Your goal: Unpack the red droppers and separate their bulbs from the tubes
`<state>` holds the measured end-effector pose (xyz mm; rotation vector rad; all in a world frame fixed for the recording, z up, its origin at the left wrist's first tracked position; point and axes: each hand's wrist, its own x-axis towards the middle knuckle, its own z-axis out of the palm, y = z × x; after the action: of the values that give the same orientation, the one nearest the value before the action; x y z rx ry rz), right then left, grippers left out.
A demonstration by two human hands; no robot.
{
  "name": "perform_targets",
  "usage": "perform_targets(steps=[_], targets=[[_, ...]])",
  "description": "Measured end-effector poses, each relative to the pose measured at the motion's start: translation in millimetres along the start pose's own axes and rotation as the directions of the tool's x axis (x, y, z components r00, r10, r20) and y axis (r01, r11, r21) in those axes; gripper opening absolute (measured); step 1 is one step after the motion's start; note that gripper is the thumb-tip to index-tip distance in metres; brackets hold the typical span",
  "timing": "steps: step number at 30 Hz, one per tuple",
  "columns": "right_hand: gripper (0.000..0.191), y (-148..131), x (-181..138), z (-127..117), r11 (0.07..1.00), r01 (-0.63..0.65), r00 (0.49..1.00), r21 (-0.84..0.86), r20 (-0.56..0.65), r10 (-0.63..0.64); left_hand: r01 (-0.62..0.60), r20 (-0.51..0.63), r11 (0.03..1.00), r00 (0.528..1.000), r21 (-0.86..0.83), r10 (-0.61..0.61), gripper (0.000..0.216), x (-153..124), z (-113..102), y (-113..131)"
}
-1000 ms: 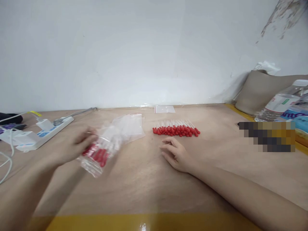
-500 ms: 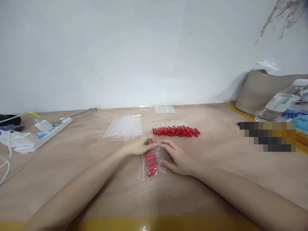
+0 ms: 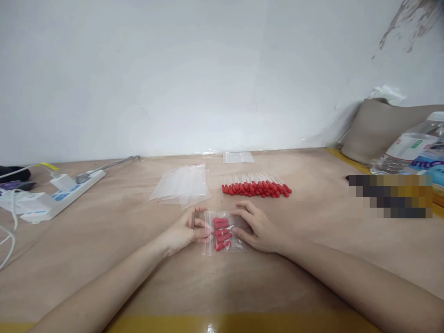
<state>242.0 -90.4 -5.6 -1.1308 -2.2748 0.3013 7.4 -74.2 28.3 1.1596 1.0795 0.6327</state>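
A small clear zip bag (image 3: 224, 231) with several red-capped droppers inside lies flat on the wooden table (image 3: 222, 277). My left hand (image 3: 187, 229) pinches the bag's left edge with curled fingers. My right hand (image 3: 258, 226) rests on the bag's right side, fingers pressing it down. Just beyond the hands lies a row of loose red-capped droppers (image 3: 255, 187). A stack of empty clear bags (image 3: 182, 185) sits to the left of that row.
A white power strip (image 3: 52, 196) with plugs and cables lies at the far left. One more clear bag (image 3: 238, 157) lies near the wall. A beige bag (image 3: 378, 127) and a water bottle (image 3: 405, 148) stand at the right. Yellow tape runs along the table's near edge.
My left hand carried the filled bag from the left to the middle of the table and laid it flat. Both hands now rest on it, the left one moved to its left edge.
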Motion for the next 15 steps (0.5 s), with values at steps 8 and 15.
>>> perform_targets(steps=[8,15], targets=[[0.025,-15,17,-11,0.958,0.281,0.945,-0.066,-0.157,-0.288,-0.141,0.091,0.990,0.986,-0.012,0.141,0.067,18,3,-5],[0.025,-20,49,-16,0.773,0.569,0.820,-0.280,0.123,-0.559,-0.272,0.208,0.962,0.942,0.021,0.262,0.058,20,9,-10]])
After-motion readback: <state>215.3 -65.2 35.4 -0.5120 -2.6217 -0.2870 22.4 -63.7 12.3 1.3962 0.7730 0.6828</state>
